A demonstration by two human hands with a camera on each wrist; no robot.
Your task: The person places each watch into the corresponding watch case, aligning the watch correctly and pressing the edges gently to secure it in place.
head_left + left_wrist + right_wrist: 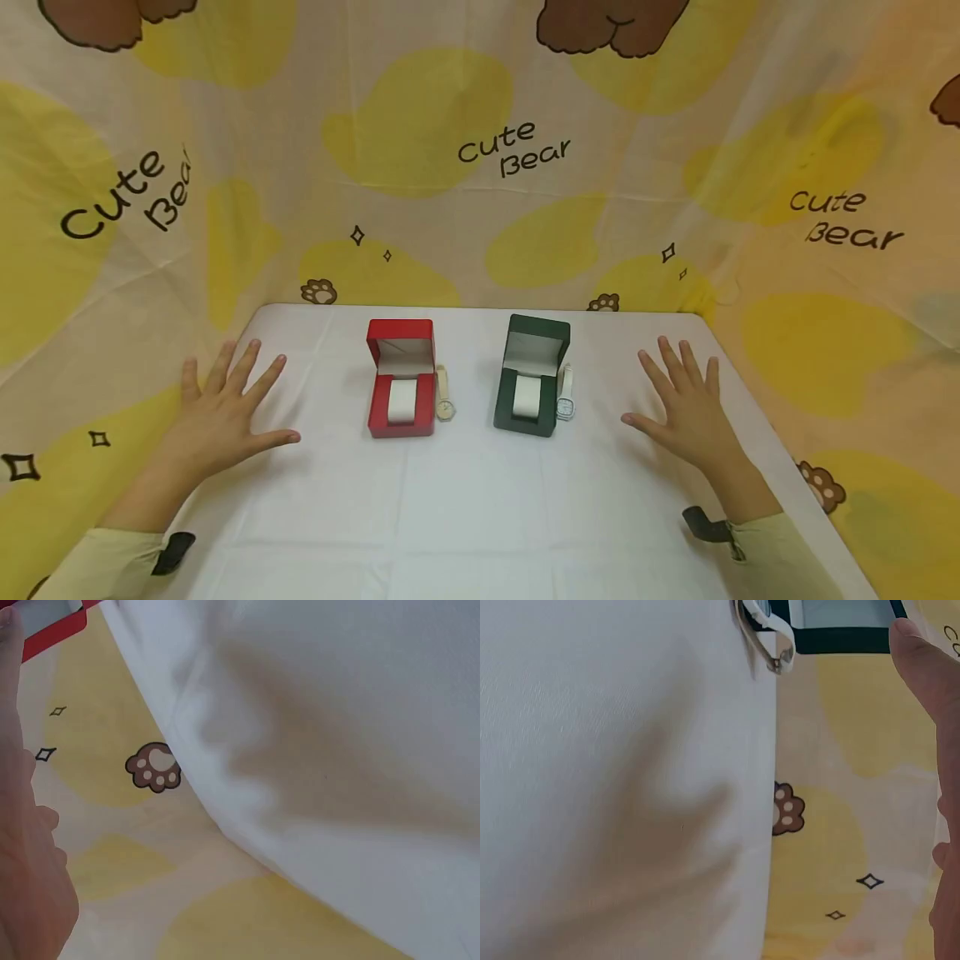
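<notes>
In the head view a red watch box stands with its lid raised and a white cushion inside. Along its right side lies a watch with a pale strap and a gold-toned case. A dark green watch box, also with its lid up, holds another white cushion. Beside it on the right is a white-strapped watch with a squarish case. My left hand spreads its fingers left of the red box, holding nothing. To the right of the green box, my right hand is likewise spread and holds nothing.
The boxes and watches are on a white-covered table. Behind it and at both sides hangs a yellow-patterned cloth with "Cute Bear" lettering. Dark bands show at the left cuff and the right cuff.
</notes>
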